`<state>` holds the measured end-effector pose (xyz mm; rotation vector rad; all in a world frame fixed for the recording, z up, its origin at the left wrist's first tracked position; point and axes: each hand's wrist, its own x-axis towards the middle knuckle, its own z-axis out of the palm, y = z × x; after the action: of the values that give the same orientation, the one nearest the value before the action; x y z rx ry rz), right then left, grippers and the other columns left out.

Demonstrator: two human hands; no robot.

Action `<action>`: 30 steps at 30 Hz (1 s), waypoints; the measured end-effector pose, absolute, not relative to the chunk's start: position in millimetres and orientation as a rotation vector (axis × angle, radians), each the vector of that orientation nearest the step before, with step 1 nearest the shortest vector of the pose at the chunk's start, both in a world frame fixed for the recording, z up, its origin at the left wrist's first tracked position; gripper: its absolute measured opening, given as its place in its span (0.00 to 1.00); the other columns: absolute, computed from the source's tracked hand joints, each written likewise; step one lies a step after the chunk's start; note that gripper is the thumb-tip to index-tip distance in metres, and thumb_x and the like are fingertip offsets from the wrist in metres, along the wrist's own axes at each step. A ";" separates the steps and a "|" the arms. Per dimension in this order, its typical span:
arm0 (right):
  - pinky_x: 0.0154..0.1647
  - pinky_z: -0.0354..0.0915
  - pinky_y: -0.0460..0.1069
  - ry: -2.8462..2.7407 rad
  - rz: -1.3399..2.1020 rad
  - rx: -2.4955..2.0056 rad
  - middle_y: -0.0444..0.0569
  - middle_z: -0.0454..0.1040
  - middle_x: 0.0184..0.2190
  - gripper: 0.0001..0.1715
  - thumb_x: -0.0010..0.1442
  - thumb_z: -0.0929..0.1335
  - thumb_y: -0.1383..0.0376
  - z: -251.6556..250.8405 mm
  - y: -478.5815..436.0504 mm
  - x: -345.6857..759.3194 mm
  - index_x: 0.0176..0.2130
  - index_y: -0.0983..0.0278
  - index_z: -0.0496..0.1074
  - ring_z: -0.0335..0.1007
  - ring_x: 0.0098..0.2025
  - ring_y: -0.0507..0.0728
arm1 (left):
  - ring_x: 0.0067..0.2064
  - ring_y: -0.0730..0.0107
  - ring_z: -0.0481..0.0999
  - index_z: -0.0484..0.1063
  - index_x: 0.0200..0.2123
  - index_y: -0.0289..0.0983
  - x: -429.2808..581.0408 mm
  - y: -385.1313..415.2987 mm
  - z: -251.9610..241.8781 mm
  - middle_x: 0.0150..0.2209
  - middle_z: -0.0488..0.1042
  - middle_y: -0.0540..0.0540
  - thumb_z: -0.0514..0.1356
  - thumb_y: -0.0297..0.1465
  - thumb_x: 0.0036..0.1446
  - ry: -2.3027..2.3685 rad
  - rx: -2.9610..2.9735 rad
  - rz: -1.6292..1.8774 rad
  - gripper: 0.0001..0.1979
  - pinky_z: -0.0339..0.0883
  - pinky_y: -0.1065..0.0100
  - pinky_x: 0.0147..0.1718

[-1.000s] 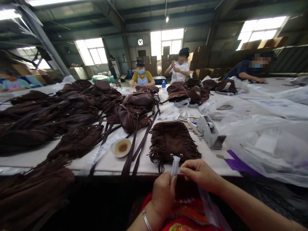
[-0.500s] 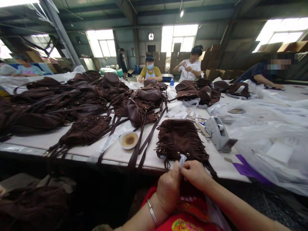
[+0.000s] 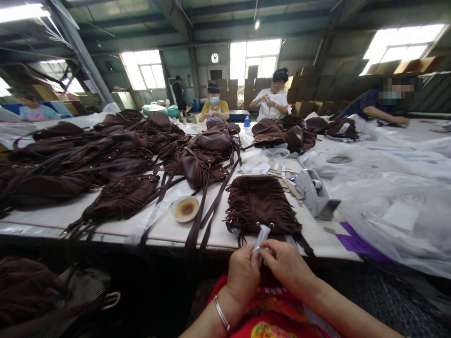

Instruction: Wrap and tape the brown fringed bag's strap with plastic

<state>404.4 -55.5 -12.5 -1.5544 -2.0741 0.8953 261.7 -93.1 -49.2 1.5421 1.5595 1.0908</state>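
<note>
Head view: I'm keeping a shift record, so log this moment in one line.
left hand: pinching plastic strip; right hand: pinching same strip; fringed bag: on table, eyelets toward hands; tape dispenser: beside bag

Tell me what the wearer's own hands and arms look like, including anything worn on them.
The left hand and right hand wear no gloves, and no sleeves show on the visible forearms. A slim, shiny silver-coloured bangle circles the left wrist; none shows on the right. Below the arms is a red garment with a yellow print.
</note>
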 end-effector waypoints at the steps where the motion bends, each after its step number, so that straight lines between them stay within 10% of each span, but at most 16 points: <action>1: 0.36 0.64 0.49 -2.038 0.888 -1.584 0.48 0.80 0.30 0.14 0.59 0.64 0.67 -14.0 -56.3 404.7 0.44 0.63 0.76 0.76 0.34 0.58 | 0.34 0.64 0.78 0.79 0.37 0.37 262.6 -93.3 -48.9 0.34 0.81 0.43 0.53 0.29 0.64 1.576 1.504 1.076 0.13 0.65 0.68 0.34; 8: 0.31 0.62 0.48 -1.863 0.950 -1.622 0.39 0.72 0.22 0.17 0.58 0.66 0.66 -27.2 -54.3 407.8 0.48 0.63 0.66 0.71 0.27 0.55 | 0.29 0.67 0.75 0.78 0.33 0.35 269.5 -92.7 -57.5 0.27 0.78 0.45 0.55 0.34 0.61 1.475 1.154 1.101 0.13 0.66 0.70 0.28; 13: 0.24 0.59 0.47 -1.695 1.146 -1.656 0.42 0.73 0.20 0.10 0.57 0.68 0.58 -41.9 -50.1 411.5 0.35 0.62 0.68 0.68 0.23 0.54 | 0.26 0.69 0.74 0.77 0.39 0.32 270.2 -91.6 -59.1 0.29 0.77 0.46 0.63 0.47 0.55 1.275 0.812 1.101 0.22 0.72 0.68 0.26; 18: 0.21 0.56 0.46 -1.362 1.616 -1.427 0.43 0.70 0.19 0.24 0.52 0.70 0.45 -45.6 -50.3 416.0 0.25 0.62 0.66 0.62 0.21 0.52 | 0.30 0.69 0.76 0.76 0.41 0.31 264.9 -93.0 -55.7 0.30 0.77 0.44 0.68 0.50 0.48 1.123 0.645 1.090 0.28 0.72 0.72 0.26; 30: 0.23 0.56 0.47 -1.476 1.507 -1.358 0.42 0.66 0.18 0.27 0.53 0.68 0.42 -43.0 -43.4 419.6 0.22 0.62 0.65 0.58 0.20 0.51 | 0.20 0.75 0.69 0.72 0.35 0.31 271.7 -73.8 -61.5 0.24 0.73 0.47 0.66 0.62 0.41 1.188 0.686 0.973 0.37 0.66 0.71 0.20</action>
<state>419.6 -43.4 -43.0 -1.3578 -1.4764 1.5071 271.7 -73.8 -61.5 0.6855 1.1875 0.9729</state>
